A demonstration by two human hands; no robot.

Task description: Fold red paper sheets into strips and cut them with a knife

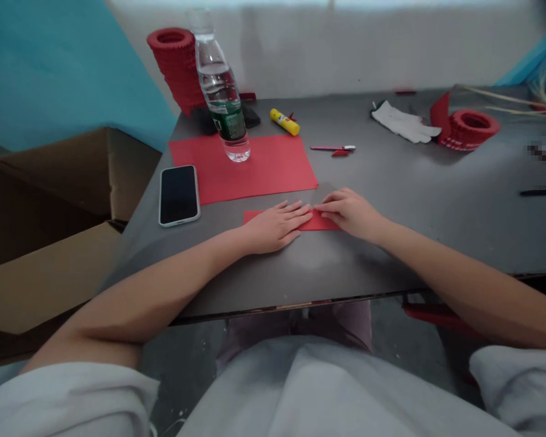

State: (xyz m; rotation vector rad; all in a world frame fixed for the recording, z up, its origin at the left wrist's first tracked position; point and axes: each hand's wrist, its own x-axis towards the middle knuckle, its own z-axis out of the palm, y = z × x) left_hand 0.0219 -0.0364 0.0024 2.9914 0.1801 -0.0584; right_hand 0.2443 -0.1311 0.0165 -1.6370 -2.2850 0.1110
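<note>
The left hand lies flat on a narrow red paper strip on the gray table, while the fingers of the right hand touch the strip's upper edge. Beyond them a water bottle stands on a larger red sheet, with a phone just left and a yellow glue stick behind

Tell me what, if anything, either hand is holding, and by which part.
The left hand lies flat on the red paper strip, not gripping. The right hand touches its right part; I cannot tell whether it pinches.
</note>
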